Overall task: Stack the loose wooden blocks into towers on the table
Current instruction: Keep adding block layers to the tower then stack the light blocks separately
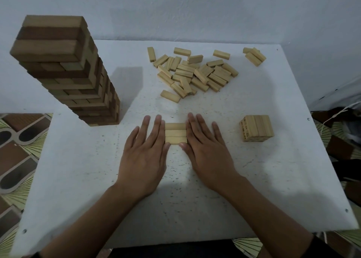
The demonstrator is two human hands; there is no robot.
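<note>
Here, both hands lay flat on the white table (78, 179), palms down and fingers straight. The left hand (143, 156) and the right hand (207, 156) flanked a row of three pale blocks (175, 133) that lay side by side near the table's middle, a little toward the person. The inner edge of each hand touched the block ends, so the row sat squeezed between the two index fingers, and the thumbs came close together just below the nearest block. Neither hand curled round anything. Beyond the hands, toward the wall, a loose pile of pale blocks (195, 74) sprawled across the far middle of the table, with one single block (170, 96) lying apart at its near edge. A few more blocks (254, 56) lay clustered near the far right corner, well apart from the pile. To the right of the right hand stood a short pale stack (256, 127), several layers high with three blocks across its top. At the left side rose a tall tower (64, 68) of darker and lighter brown blocks, upright on the table. Patterned flooring (17, 140) showed past the table's left edge.
</note>
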